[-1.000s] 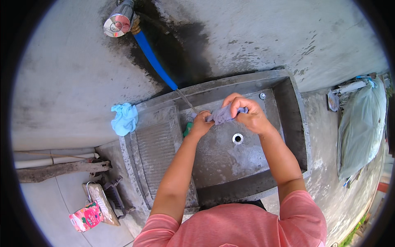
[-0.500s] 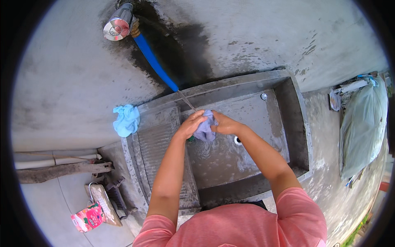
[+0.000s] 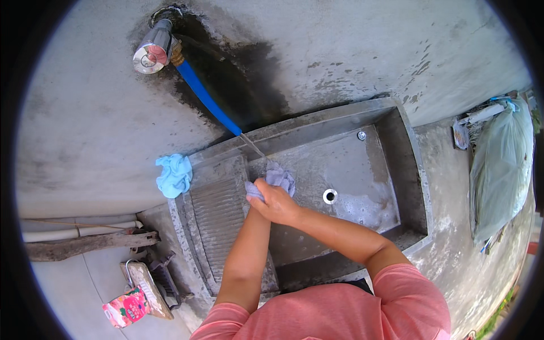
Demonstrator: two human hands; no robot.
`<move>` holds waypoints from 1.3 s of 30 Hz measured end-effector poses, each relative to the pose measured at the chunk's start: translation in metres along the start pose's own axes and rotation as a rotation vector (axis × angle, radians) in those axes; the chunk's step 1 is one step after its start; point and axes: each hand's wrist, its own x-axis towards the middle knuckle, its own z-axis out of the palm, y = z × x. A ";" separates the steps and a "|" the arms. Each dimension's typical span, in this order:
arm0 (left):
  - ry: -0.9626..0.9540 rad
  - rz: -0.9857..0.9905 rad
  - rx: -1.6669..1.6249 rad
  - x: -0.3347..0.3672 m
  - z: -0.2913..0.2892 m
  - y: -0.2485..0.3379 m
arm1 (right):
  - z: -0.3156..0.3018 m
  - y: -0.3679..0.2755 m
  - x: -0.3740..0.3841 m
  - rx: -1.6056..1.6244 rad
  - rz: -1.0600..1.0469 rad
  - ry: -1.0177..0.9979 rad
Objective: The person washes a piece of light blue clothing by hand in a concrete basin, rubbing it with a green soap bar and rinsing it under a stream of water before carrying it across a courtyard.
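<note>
Right hand [image 3: 280, 204] (on cloth [image 3: 281, 178]) further left

1 lav. cloth [image 3: 281, 177] + 1 lt. blue cloth [image 3: 174, 175] = 2 cloths. Forearms [image 3: 245, 258]: 2. Hands: 1 clear, R hand [image 3: 279, 205]; L hand covered. 1 conc. sink [image 3: 402, 164] w/ 1 ribbed washboard [image 3: 218, 221], 1 drain [image 3: 330, 196], 1 sm. metal disc [image 3: 361, 135]. 1 tap [image 3: 153, 52], 1 blue hose [image 3: 207, 101], 1 water stream [image 3: 253, 146]. Also 1 lg. plastic bag [image 3: 498, 175], 1 pink pkt. [image 3: 126, 307], 1 wood log [image 3: 93, 246].
</note>
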 end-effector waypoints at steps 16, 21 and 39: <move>0.510 -0.389 0.116 -0.020 0.080 0.035 | -0.050 0.136 0.039 0.310 0.567 0.222; 0.117 -0.285 -0.429 -0.004 0.044 0.027 | 0.004 0.070 0.025 -0.142 -0.031 0.358; 0.480 -0.213 0.003 -0.002 0.100 0.025 | -0.035 0.178 0.040 0.183 0.352 0.409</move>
